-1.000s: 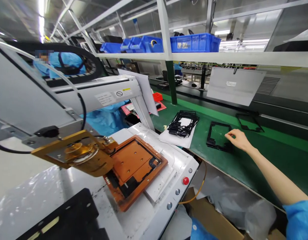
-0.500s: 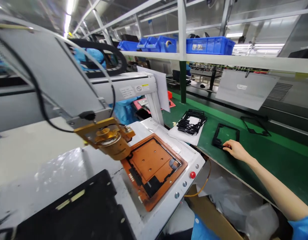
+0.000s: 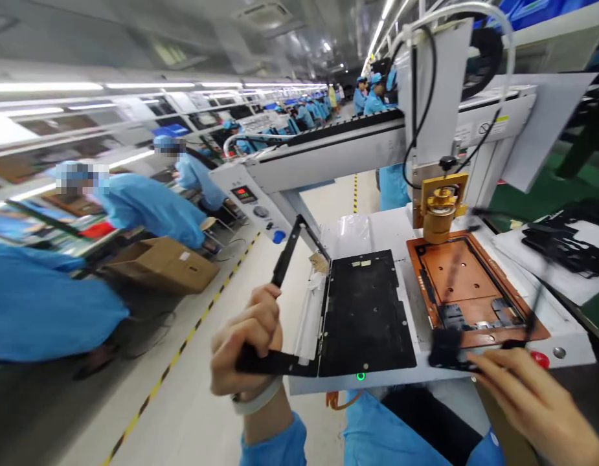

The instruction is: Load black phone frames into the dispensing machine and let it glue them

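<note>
My left hand [image 3: 253, 340] is closed round a black rectangular frame [image 3: 285, 364], which stands tilted up along the left edge of a flat black fixture plate [image 3: 367, 317]. My right hand [image 3: 537, 388] pinches a thin black plastic frame [image 3: 443, 349], smeared by motion, in front of the orange-brown fixture [image 3: 467, 281]. Another black frame lies in that fixture, partly hidden behind the held one. Over the fixture's far edge hangs a brass-coloured cylindrical head [image 3: 438, 223].
A white machine arm [image 3: 338, 168] spans behind the plates. More black frames [image 3: 566, 239] lie piled on white sheets at the right. A red button [image 3: 539, 360] sits on the machine's front edge. At left are a cardboard box [image 3: 158, 264] and co-workers in blue.
The view has swung left. My right hand has lifted a black frame off the green bench and brought it over to the machine. My left hand has come into view, gripping the tilted frame.
</note>
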Demonstrator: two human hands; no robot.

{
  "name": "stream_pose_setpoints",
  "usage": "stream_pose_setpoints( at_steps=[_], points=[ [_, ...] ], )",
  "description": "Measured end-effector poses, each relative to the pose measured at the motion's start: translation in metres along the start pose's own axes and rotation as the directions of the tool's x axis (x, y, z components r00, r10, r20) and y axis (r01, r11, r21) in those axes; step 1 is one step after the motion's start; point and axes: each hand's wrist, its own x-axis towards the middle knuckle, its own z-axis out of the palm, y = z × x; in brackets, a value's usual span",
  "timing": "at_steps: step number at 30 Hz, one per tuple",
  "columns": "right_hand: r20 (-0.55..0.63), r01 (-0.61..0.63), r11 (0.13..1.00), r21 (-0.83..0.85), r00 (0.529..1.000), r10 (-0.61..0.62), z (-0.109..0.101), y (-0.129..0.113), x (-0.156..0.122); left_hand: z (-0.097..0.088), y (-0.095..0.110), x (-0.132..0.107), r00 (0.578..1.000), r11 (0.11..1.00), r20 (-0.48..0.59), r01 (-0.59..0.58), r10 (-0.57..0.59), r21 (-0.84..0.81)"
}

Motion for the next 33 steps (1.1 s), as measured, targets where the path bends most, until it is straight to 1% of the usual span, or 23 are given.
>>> stream_pose_setpoints(
  at_steps=[2, 3, 5, 7, 9, 12, 15, 17, 19, 21, 23, 25, 27, 28, 29, 30, 31, 33],
  points=[
    [0.092, 0.104, 0.991, 0.08, 0.99, -0.111, 0.043, -0.031, 0.033, 0.01, 0.0, -0.001, 0.999, 0.999, -0.002, 0.036, -0.036, -0.012],
    [0.124, 0.15, 0.982, 0.115, 0.979, -0.164, 0.06, -0.044, 0.049, 0.012, 0.0, -0.001, 0.999, 0.999, 0.0, 0.047, -0.047, -0.017],
    [0.145, 0.236, 0.961, 0.144, 0.956, -0.257, 0.088, -0.064, 0.077, 0.014, 0.0, -0.003, 0.998, 0.998, 0.017, 0.055, -0.055, -0.024],
    [0.15, 0.288, 0.946, 0.145, 0.939, -0.309, 0.107, -0.078, 0.099, 0.013, 0.0, -0.004, 0.998, 0.998, 0.022, 0.062, -0.062, -0.019],
    [0.155, 0.295, 0.947, 0.129, 0.937, -0.313, 0.12, -0.085, 0.115, 0.011, 0.001, -0.005, 0.997, 0.998, 0.024, 0.068, -0.068, -0.014],
    [0.167, 0.265, 0.959, 0.099, 0.946, -0.279, 0.132, -0.088, 0.123, 0.012, 0.001, -0.006, 0.996, 0.997, 0.045, 0.082, -0.081, -0.006],
    [0.203, 0.256, 0.963, 0.088, 0.941, -0.269, 0.137, -0.089, 0.116, 0.018, 0.003, -0.005, 0.991, 0.996, 0.098, 0.09, -0.089, -0.003],
    [0.222, 0.27, 0.96, 0.079, 0.934, -0.281, 0.134, -0.091, 0.106, 0.026, 0.004, -0.002, 0.982, 0.996, 0.162, 0.091, -0.093, 0.015],
    [0.245, 0.283, 0.956, 0.083, 0.924, -0.295, 0.122, -0.093, 0.093, 0.037, 0.006, -0.001, 0.966, 0.996, 0.243, 0.078, -0.088, 0.05],
    [0.288, 0.267, 0.956, 0.118, 0.913, -0.29, 0.102, -0.093, 0.081, 0.053, 0.007, -0.002, 0.94, 0.996, 0.336, 0.038, -0.065, 0.086],
    [0.327, 0.195, 0.965, 0.175, 0.913, -0.244, 0.073, -0.088, 0.073, 0.07, 0.007, -0.007, 0.903, 0.991, 0.428, -0.017, -0.043, 0.136],
    [0.299, 0.103, 0.972, 0.21, 0.94, -0.164, 0.041, -0.073, 0.067, 0.085, 0.005, -0.016, 0.86, 0.975, 0.509, -0.076, -0.043, 0.211],
    [0.193, 0.018, 0.987, 0.162, 0.98, -0.05, 0.006, -0.045, 0.059, 0.095, -0.001, -0.028, 0.812, 0.955, 0.583, -0.14, -0.04, 0.26],
    [0.123, -0.032, 0.995, 0.099, 0.992, 0.02, -0.012, -0.025, 0.052, 0.097, -0.006, -0.035, 0.779, 0.947, 0.626, -0.17, -0.039, 0.271],
    [0.048, -0.096, 0.995, 0.008, 0.994, 0.096, -0.031, -0.003, 0.043, 0.099, -0.012, -0.042, 0.749, 0.942, 0.662, -0.205, -0.024, 0.266],
    [-0.019, -0.178, 0.981, -0.073, 0.984, 0.177, -0.052, 0.021, 0.032, 0.1, -0.019, -0.049, 0.719, 0.937, 0.695, -0.238, -0.009, 0.258],
    [-0.089, -0.258, 0.956, -0.139, 0.965, 0.247, -0.073, 0.046, 0.019, 0.101, -0.027, -0.056, 0.699, 0.934, 0.715, -0.262, 0.011, 0.242],
    [-0.242, -0.424, 0.87, -0.252, 0.898, 0.368, -0.116, 0.093, -0.012, 0.102, -0.043, -0.07, 0.66, 0.929, 0.751, -0.289, 0.019, 0.231]
  ],
)
